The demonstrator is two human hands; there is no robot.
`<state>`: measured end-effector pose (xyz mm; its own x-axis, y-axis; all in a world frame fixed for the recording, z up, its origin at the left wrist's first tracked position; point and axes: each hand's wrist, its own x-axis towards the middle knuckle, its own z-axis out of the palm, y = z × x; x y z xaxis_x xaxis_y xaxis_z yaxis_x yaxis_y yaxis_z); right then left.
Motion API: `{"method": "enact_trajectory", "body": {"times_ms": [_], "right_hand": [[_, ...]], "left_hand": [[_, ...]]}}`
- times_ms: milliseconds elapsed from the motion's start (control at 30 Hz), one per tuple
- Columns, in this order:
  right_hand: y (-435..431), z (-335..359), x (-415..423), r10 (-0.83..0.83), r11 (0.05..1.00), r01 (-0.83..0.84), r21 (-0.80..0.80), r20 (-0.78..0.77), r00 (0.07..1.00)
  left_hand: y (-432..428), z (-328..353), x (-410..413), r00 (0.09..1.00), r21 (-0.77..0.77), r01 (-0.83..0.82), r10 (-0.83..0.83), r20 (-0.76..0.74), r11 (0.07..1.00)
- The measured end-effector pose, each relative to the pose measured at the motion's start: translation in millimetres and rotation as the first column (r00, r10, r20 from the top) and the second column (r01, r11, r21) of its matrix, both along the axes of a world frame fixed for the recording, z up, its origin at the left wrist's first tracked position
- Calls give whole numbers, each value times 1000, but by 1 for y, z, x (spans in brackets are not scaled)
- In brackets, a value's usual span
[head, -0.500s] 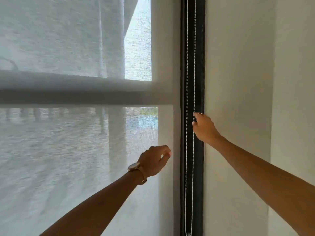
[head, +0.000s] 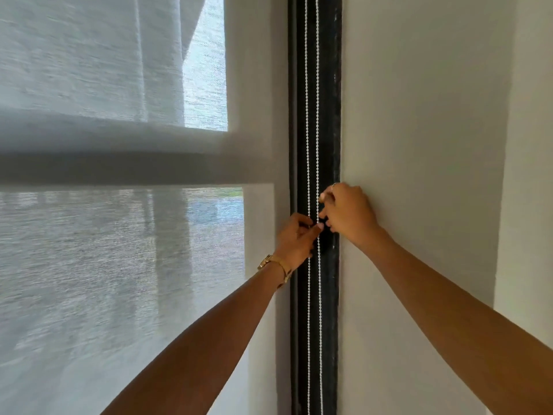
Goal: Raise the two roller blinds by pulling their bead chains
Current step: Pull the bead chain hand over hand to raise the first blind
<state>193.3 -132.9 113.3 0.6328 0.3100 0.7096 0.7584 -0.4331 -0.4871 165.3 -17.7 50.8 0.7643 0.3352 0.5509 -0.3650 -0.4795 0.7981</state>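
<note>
A sheer grey roller blind hangs fully down over the window on the left. Its white bead chain runs as two vertical strands in front of the black frame strip. My left hand, with a gold watch on the wrist, pinches the left strand between thumb and fingers. My right hand is closed on the right strand just above and beside the left hand. A second blind is not visible.
A plain white wall fills the right half, with a vertical corner edge at far right. A horizontal window bar shows through the blind fabric. Buildings and greenery are dimly visible outside.
My left hand has moved right from the blind fabric to the chain and gripped it. My right hand has stayed on the chain at about the same height.
</note>
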Motion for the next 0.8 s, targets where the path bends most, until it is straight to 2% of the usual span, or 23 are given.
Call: {"method": "enact_trajectory", "body": {"times_ms": [133, 267, 333, 467, 533, 600, 667, 700, 733, 800], "right_hand": [[0, 4, 4, 45, 999, -45, -4, -20, 999], [0, 13, 5, 114, 992, -106, 65, -128, 985], [3, 22, 3, 125, 988, -114, 101, -109, 986], [13, 55, -4, 112, 981, -110, 157, -2, 994], [21, 75, -7, 148, 970, -137, 199, -41, 988], [28, 93, -13, 312, 915, -246, 318, -176, 934], [32, 107, -23, 556, 775, -381, 504, -258, 790], [33, 112, -28, 634, 700, -419, 578, -233, 737], [33, 116, -32, 667, 648, -440, 622, -184, 722], [36, 121, -38, 661, 597, -459, 658, -80, 746]], "left_hand": [[1, -11, 8, 996, 14, 10, -11, 91, 1000], [7, -20, 9, 987, -135, 91, -72, 142, 987], [10, -29, 7, 981, -194, 118, -84, 174, 974], [2, -55, -3, 972, -163, 110, -72, 225, 980], [-3, -62, -7, 966, -193, 109, -58, 251, 975], [-5, -63, -11, 964, -199, 115, -61, 259, 973], [-7, -62, -15, 965, -176, 125, -78, 251, 976], [-8, -61, -17, 965, -163, 129, -87, 246, 978], [-8, -62, -20, 965, -155, 134, -93, 244, 979], [-6, -63, -24, 963, -147, 139, -99, 251, 979]]}}
